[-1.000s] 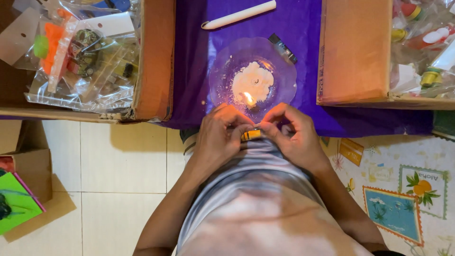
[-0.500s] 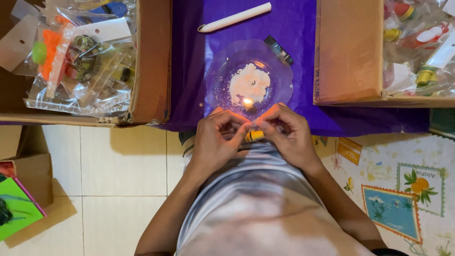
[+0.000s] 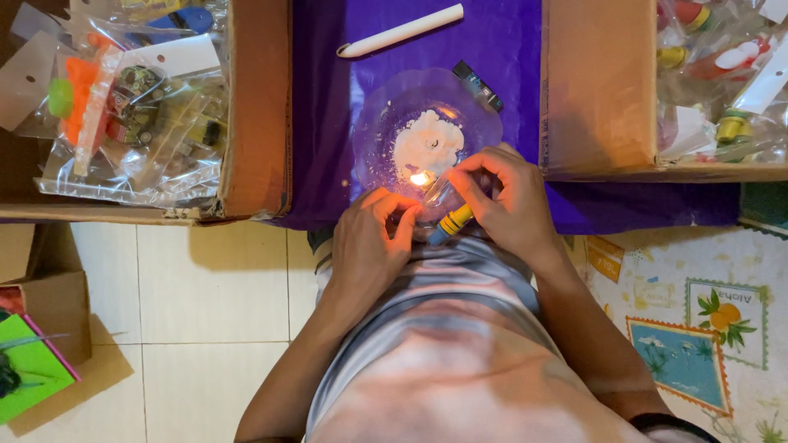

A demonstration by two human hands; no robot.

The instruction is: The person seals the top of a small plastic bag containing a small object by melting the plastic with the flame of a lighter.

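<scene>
my left hand: [image 3: 373,238] fingers curled in, tips pinched on the near edge of the small clear packet [image 3: 439,197], steadying it just beside the flame [image 3: 420,178].
my right hand: [image 3: 501,201] closed around the other end of the packet, thumb and forefinger gripping it so its edge reaches toward the fire; the yellow and blue toy [image 3: 453,221] inside pokes out below my fingers.
flame: small, burning at the near side of the white wax lump [image 3: 427,143], close enough to warm the plastic, as i judge it.
dish: clear scalloped plate [image 3: 373,123] holding the wax, set on the purple cloth [image 3: 320,115] straight ahead of me, within easy reach.
spare candle: long white one [image 3: 400,31] lying farther back on the cloth, apart from the dish.
small dark thing: [image 3: 478,84] by the dish's far rim; i cannot tell what it is.
boxes: cardboard box [image 3: 254,107] on my left full of bagged toys [image 3: 123,107]; another cardboard box [image 3: 599,90] on my right, bagged toys in it too.
</scene>
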